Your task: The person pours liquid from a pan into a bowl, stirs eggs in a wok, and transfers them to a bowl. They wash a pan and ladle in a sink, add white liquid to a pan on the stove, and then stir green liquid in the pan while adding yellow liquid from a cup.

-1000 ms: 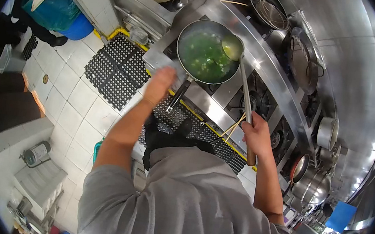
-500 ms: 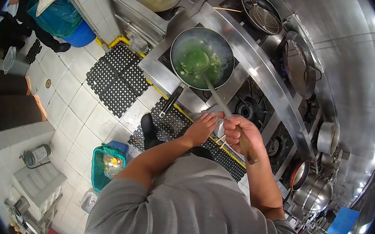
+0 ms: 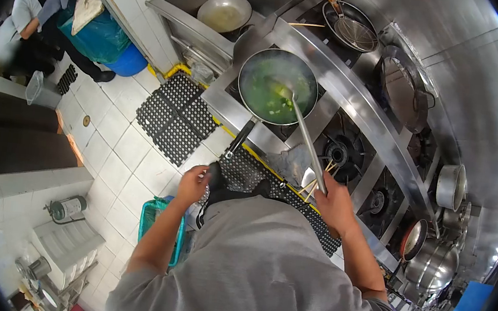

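My right hand (image 3: 335, 202) is wrapped round the long handle of a metal ladle (image 3: 309, 134). The ladle's bowl end is down in a deep frying pan (image 3: 246, 110), in steaming green liquid (image 3: 262, 84) with small light-green pieces. The pan sits on the stove, its black handle (image 3: 240, 139) pointing toward me. Off to the left, away from the stove edge, my left hand (image 3: 193, 185) has its fingers curled in, with nothing visible in it. Between the pan and my right hand lie a grey cloth (image 3: 290, 163) and thin wooden sticks (image 3: 314, 185).
A bare burner (image 3: 339, 151) is right of the pan. Behind stand a shallow metal pan (image 3: 224, 13) and a pan with a strainer (image 3: 359, 33). Black mats (image 3: 177, 117) and a green-lined bin (image 3: 150, 218) are on the floor. Another person (image 3: 33, 17) is at far left.
My left hand has moved off the stove edge, back and left, and its fingers have curled. My right hand has drawn the ladle handle rightward, its bowl shifting right within the pan.
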